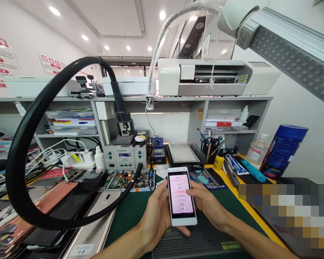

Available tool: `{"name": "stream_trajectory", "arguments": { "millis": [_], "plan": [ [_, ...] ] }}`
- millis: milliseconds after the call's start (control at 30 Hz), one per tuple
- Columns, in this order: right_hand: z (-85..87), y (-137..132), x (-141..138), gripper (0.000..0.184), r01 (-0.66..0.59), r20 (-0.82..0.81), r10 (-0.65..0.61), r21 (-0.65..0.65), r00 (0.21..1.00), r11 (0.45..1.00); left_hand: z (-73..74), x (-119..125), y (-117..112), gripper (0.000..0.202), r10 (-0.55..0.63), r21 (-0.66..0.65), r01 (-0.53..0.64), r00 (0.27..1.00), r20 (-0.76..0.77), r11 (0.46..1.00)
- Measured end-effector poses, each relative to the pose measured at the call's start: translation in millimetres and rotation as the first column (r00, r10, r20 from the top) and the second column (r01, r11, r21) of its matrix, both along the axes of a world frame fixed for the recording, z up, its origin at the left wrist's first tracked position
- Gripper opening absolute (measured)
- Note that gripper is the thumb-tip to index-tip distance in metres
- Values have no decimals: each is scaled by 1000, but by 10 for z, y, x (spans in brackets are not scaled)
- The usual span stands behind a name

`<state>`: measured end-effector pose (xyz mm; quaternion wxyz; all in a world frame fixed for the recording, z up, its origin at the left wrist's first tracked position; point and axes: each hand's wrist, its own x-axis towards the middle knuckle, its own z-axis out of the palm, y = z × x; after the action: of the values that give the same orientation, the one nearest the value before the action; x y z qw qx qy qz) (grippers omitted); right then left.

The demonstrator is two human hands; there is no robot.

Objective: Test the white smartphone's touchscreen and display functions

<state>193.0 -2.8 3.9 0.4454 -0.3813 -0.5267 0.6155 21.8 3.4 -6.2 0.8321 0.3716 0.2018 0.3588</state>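
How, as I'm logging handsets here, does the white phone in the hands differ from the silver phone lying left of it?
The white phone is held by the left hand and right hand; the silver phone lies flat on the bench, no hand on it. The white phone shows a lit screen; the silver phone shows its metal back. Both are slim rectangular handsets.

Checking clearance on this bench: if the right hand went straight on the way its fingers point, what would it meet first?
The white phone: the right hand points leftward at its right edge, fingertips seemingly touching it, while the left hand holds it.
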Motion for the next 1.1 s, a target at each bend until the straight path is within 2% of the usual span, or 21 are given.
{"name": "stream_trajectory", "arguments": {
  "millis": [233, 633, 1100],
  "plan": [
    [-6, 26, 0, 41, -35, -8, 35, 32, 999, 999, 6, 1, -11, 63, 16, -4, -16, 1000, 12, 1000],
    [34, 19, 5, 49, -23, 10, 23, 0, 1000, 1000, 7, 5, 2, 63, 3, 3, -4, 1000, 24, 1000],
    [24, 21, 22, 49, -42, -15, 42, 9, 999, 999, 5, -11, -12, 62, 16, -4, -16, 999, 28, 1000]
  ]
}}
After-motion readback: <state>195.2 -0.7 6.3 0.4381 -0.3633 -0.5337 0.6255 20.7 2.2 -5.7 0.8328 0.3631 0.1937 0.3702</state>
